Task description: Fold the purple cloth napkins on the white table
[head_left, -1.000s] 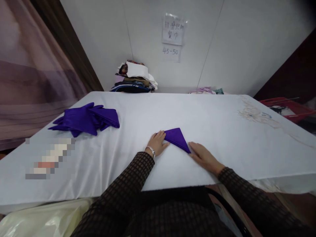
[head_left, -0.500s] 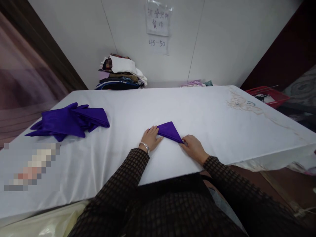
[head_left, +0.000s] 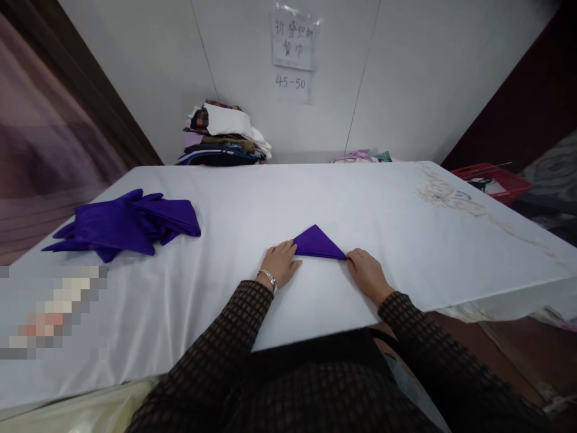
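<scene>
A purple cloth (head_left: 318, 243) folded into a flat triangle lies on the white-covered table (head_left: 360, 204), its peak pointing away from me and its long edge towards me. My left hand (head_left: 278, 264), with a silver bracelet at the wrist, is at the triangle's left corner, fingers on the fabric. At the right corner my right hand (head_left: 366, 272) pinches the tip between thumb and fingers. Further left on the table is a loose pile of purple cloths (head_left: 121, 222).
Folded clothes (head_left: 223, 135) are stacked by the wall behind the table, with more fabric (head_left: 360, 156) to their right. A red basket (head_left: 509, 186) stands beyond the table's right edge. A blurred-out patch (head_left: 54, 313) covers something at the left front.
The triangle has turned so its long edge runs nearly level. My right hand has moved slightly right with its corner, and my left hand has shifted a little right.
</scene>
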Demonstrator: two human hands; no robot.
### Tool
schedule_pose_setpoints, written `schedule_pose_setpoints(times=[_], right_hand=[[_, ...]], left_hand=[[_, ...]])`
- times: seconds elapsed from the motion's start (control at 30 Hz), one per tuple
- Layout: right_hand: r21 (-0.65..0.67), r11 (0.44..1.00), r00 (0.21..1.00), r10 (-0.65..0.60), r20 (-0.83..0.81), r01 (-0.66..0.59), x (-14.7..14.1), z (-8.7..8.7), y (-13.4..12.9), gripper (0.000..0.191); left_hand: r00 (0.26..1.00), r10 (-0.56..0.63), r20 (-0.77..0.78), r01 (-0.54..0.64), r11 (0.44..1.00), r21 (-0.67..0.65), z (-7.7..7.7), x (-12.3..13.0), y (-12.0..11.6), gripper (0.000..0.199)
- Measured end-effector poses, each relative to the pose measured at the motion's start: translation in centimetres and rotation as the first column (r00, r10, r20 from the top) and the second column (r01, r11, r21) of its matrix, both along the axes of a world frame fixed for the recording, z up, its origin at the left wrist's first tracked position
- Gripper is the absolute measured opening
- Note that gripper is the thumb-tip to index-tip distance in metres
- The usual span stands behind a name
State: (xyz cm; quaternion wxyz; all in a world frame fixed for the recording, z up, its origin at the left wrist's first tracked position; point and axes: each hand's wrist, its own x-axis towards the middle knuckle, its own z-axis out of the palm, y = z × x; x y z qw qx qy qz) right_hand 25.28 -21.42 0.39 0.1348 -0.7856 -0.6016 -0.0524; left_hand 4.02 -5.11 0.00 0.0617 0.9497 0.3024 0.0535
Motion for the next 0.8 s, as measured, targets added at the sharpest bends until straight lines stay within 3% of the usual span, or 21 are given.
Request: schedule_pose_setpoints(times=[0.13,0.23,0.37,0.5,0.63,0.8], right_hand=[[0.065,0.998,1.000,0.014,-0.008,-0.014,0.4,0.1,-0.3,0.026],[0.139,0.981,0.991,0.135,0.000,-0.134,-1.1,0.6,0.3,0.043],[0.035,0.942,0.941,0.336,-0.028,-0.335,-5.3,1.3,3.3,0.056],[-0.062,0.927,0.927,0.363,-0.090,-0.369,-8.3,0.7,6.4,0.067],[-0.107,0.934,0.939,0.335,-0.074,-0.342,-6.7,-0.4,6.4,0.070],[-0.144,0.935,0.946,0.324,-0.021,-0.323,-1.8,-1.1,2.8,0.068]], left_hand=[[1.000,-0.014,-0.007,0.014,1.000,-0.017,0.2,-0.1,-0.1,0.050],[1.000,-0.014,-0.019,0.014,1.000,-0.021,0.3,0.0,-0.2,0.050],[0.999,-0.005,-0.036,0.004,1.000,-0.030,0.4,0.0,-0.3,0.051],[0.999,-0.026,-0.026,0.025,0.998,-0.051,0.2,-0.2,-0.3,0.051],[1.000,-0.015,-0.022,0.013,0.998,-0.059,-0.3,-0.3,-0.2,0.055],[1.000,-0.008,-0.028,0.006,0.997,-0.083,-0.3,-0.2,-0.2,0.060]])
